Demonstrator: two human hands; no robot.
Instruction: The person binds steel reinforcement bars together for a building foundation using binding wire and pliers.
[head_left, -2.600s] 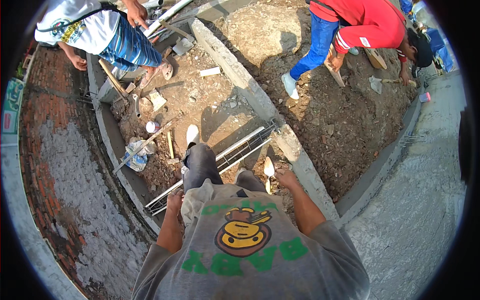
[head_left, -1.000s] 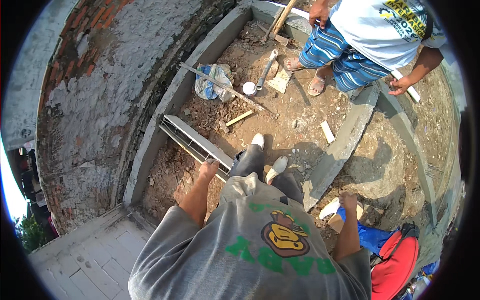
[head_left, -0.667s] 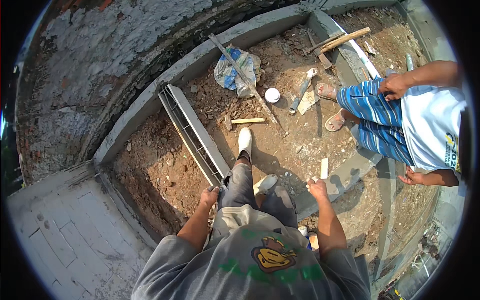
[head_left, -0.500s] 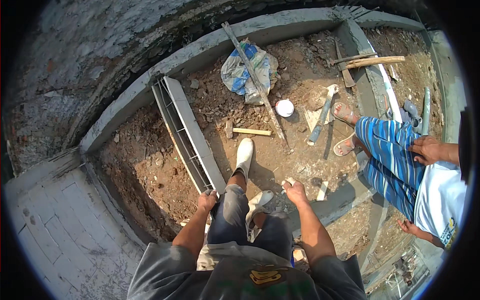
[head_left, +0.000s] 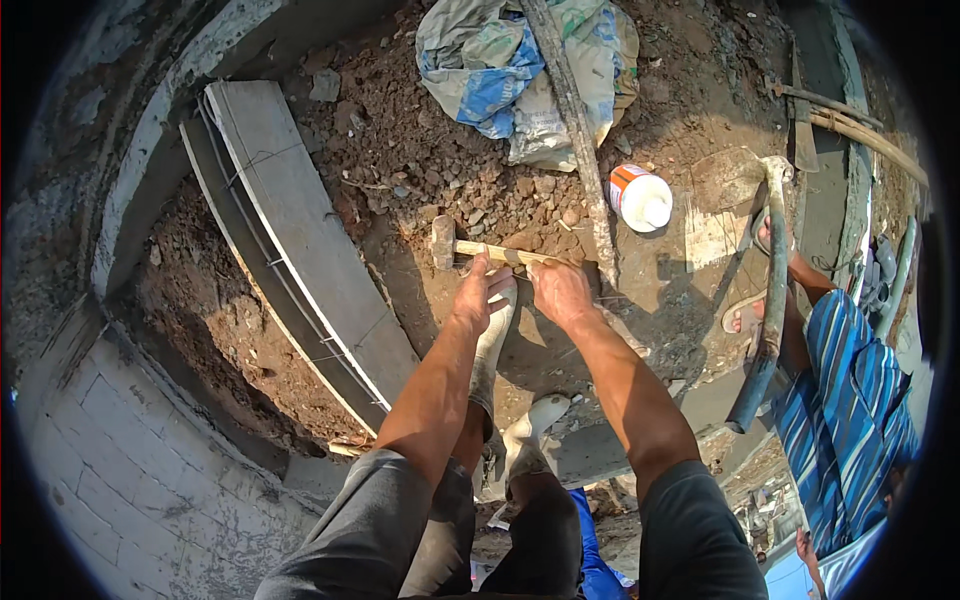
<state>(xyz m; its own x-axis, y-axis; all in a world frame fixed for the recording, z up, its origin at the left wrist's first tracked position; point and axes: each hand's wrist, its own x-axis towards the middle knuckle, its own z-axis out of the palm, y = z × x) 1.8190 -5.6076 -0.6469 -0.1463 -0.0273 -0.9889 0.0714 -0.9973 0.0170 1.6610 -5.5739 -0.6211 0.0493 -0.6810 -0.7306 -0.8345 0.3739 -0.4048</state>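
Observation:
A hammer [head_left: 443,243] with a blocky head and a pale wooden handle lies at the middle of the dirt ground, its head to the left. My right hand [head_left: 562,292] is closed around the far right end of the handle. Against the middle of that handle my left hand [head_left: 480,292] rests its fingertips, fingers bent and somewhat apart. Just below the hands is my pale rubber boot [head_left: 490,345]. Whether a small whitish thing is still in my right palm is hidden.
Left lies a long concrete-sided form [head_left: 300,200] with rods inside. Beyond the hammer are a crumpled sack [head_left: 480,70], a wooden pole [head_left: 575,110] and a white bottle [head_left: 641,198]. A hoe [head_left: 770,300] stands near a co-worker in striped shorts [head_left: 850,400] at right.
I have bent down, and both hands have moved forward to the hammer's handle. My left hand has left the form's near end. The hoe now stands more upright, nearer the co-worker.

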